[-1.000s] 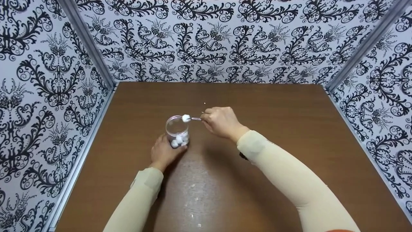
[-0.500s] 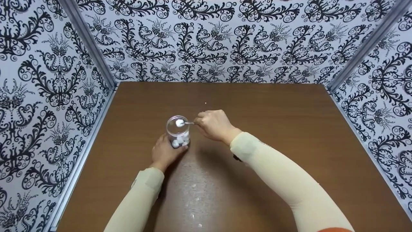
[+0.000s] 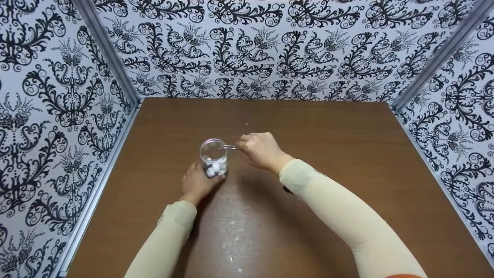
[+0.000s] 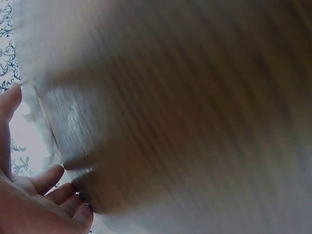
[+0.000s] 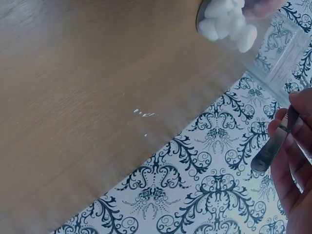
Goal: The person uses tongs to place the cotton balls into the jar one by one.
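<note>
A clear jar (image 3: 213,160) stands on the brown table, left of the middle, with several white cotton balls (image 3: 216,168) in its lower part. My left hand (image 3: 196,183) grips the jar low down, thumb at the near right side. In the left wrist view the fingers of that hand (image 4: 46,197) curl at the lower left. To the jar's right, my right hand (image 3: 259,151) pinches metal tweezers (image 3: 230,147), whose tips reach over the jar's mouth with no cotton ball between them. The right wrist view shows the back end of the tweezers (image 5: 268,151) and cotton balls (image 5: 226,22) inside the jar.
The brown wooden table (image 3: 328,173) is enclosed by patterned walls (image 3: 251,50) at the back and both sides, with metal posts (image 3: 110,58) at the corners. A tiny white speck (image 3: 246,124) lies behind the right hand; the right wrist view shows bright glints on the tabletop.
The right hand moved left, bringing a cotton ball in the tweezers over the jar's mouth, and let it go; it is now in the jar. The left hand kept its hold.
</note>
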The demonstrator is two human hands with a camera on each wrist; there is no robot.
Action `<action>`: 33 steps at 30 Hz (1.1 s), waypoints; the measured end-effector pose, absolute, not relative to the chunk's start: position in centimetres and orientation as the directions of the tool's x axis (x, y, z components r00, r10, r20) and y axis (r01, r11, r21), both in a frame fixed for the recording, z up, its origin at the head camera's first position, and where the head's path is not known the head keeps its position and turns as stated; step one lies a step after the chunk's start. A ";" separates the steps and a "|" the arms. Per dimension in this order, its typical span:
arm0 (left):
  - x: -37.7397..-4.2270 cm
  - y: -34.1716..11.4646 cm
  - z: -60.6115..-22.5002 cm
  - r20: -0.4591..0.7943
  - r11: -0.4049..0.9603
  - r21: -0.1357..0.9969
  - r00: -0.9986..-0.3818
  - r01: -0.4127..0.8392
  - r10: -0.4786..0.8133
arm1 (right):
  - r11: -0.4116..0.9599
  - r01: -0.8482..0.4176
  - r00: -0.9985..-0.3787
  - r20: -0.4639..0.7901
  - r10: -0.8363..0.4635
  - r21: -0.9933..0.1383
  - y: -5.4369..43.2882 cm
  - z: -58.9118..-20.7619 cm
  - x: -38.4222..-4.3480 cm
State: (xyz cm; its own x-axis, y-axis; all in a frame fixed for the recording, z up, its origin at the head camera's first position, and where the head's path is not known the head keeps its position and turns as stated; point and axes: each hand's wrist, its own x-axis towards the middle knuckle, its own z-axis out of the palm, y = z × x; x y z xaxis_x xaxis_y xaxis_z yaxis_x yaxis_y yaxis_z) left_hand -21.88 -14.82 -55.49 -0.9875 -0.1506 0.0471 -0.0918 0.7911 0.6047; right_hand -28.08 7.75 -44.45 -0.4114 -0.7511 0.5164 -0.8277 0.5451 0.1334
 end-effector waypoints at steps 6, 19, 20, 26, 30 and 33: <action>-21.8 -14.9 -55.6 0.035 0.790 0.606 -0.989 -0.094 -0.144 | 0.547 -0.827 -0.414 0.519 -0.748 0.130 8.2 -44.6 -28.1; -22.0 -14.7 -55.5 0.034 0.796 0.599 -0.990 -0.090 -0.137 | 0.569 -0.809 -0.414 0.545 -0.729 0.146 11.7 -45.4 -28.4; -22.0 -14.7 -55.5 0.034 0.795 0.600 -0.990 -0.089 -0.136 | 0.572 -0.807 -0.418 0.545 -0.727 0.145 12.2 -45.7 -28.5; -22.0 -14.9 -55.7 0.038 0.785 0.613 -0.990 -0.085 -0.137 | 0.612 -0.778 -0.469 0.517 -0.716 0.143 15.8 -48.7 -28.5; -22.1 -15.0 -56.1 0.052 0.780 0.621 -0.989 -0.077 -0.139 | 0.652 -0.747 -0.542 0.453 -0.708 0.126 17.5 -50.7 -27.9; -22.1 -15.0 -56.2 0.052 0.781 0.620 -0.989 -0.078 -0.140 | 0.676 -0.730 -0.588 0.408 -0.699 0.106 18.1 -51.9 -27.5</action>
